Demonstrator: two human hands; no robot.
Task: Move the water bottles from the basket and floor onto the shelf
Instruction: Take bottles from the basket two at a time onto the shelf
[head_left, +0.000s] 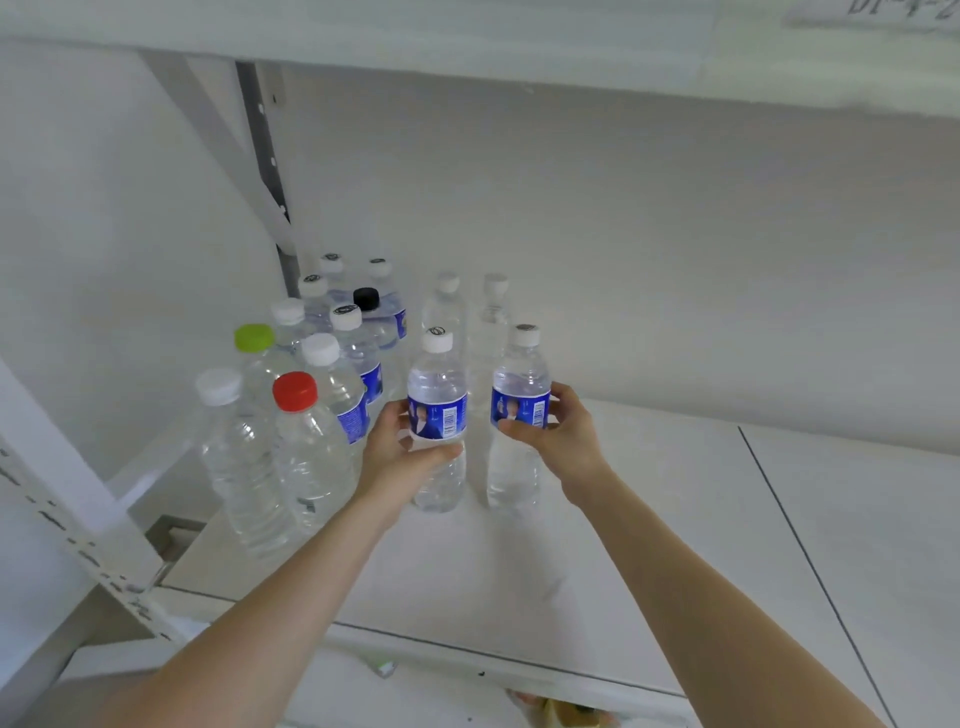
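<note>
Clear plastic bottles, two of them with blue labels, stand upright on the white shelf (649, 545), one in each hand. Left hand (400, 447) wraps the left labelled bottle (437, 415) at label height, thumb across the front below the label, fingers curled behind. Right hand (563, 431) grips the right labelled bottle (520, 410) the same way, thumb pressed on the label's lower edge, fingertips curled round the far side. Both bottle bases look to be on the shelf board, though contact is hard to confirm through the clear plastic. Placed group of bottles (311, 389) fills the shelf's back left corner, caps white, one red, one green, one black; two unlabelled ones stand just behind the held pair. Step in hand: setting this pair down beside the group. Next move likely calls for opening both grips without tipping the bottles, then going back for more. Basket and floor are not in view.
</note>
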